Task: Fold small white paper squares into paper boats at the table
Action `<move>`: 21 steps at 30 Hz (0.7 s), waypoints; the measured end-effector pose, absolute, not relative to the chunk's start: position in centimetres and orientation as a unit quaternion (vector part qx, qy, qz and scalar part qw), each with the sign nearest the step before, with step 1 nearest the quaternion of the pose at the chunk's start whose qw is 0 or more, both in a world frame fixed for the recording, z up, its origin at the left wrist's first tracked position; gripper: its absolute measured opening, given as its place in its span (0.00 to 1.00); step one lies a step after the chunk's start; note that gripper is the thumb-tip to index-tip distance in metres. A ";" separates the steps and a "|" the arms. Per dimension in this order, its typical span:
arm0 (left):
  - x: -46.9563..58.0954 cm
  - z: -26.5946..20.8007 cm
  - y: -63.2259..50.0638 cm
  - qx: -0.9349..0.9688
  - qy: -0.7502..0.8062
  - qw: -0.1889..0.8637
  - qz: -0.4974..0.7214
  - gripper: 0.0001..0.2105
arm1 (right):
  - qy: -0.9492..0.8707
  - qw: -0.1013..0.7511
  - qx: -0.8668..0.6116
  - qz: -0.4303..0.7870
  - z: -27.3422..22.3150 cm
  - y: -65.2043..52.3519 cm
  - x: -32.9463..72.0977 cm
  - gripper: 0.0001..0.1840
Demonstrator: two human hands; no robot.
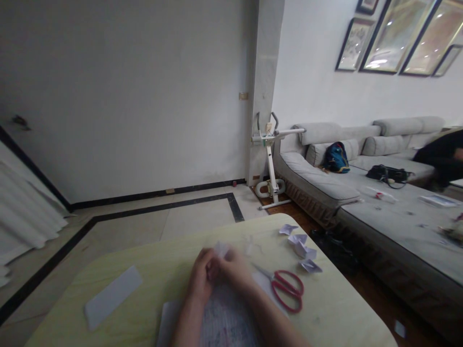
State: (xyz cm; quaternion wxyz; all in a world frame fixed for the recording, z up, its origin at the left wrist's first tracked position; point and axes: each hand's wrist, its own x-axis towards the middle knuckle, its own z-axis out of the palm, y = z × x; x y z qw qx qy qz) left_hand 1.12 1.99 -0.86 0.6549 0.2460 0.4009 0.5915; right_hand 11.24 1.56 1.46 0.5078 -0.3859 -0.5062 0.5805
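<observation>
My left hand (202, 270) and my right hand (235, 270) meet over the middle of the table, both closed around a small piece of folded white paper (221, 248). The paper is blurred, and my fingers hide most of it. Beneath my forearms lie sheets of paper with writing (226, 318). Scissors with red handles (289, 290) rest just right of my right hand, blades pointing toward it. Several small folded paper boats (303, 249) sit along the table's right side.
On the pale yellow table (152, 308), a white paper strip (114, 296) lies at left and paper scraps (249, 246) beyond my hands. A grey sofa (318, 178) holding a blue backpack (336, 157) stands right. An exercise bike (270, 164) is behind. A person in dark clothes (441, 154) sits far right.
</observation>
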 end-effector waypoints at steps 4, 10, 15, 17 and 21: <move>1.1 -1.3 2.2 0.243 0.392 0.657 0.596 0.11 | -0.498 0.519 -0.384 0.579 1.1 1.7 11.3 0.11; 1.0 -1.7 2.3 0.241 0.381 0.667 0.594 0.10 | -0.492 0.519 -0.383 0.585 1.7 1.5 11.4 0.09; 1.0 -1.5 2.3 0.238 0.383 0.669 0.591 0.10 | -0.496 0.516 -0.383 0.584 2.2 1.3 11.4 0.11; 1.0 -1.3 2.2 0.244 0.386 0.667 0.589 0.10 | -0.501 0.509 -0.383 0.586 2.0 1.4 11.3 0.12; 1.1 -1.2 2.2 0.247 0.385 0.668 0.588 0.10 | -0.504 0.505 -0.395 0.579 1.5 1.6 11.3 0.11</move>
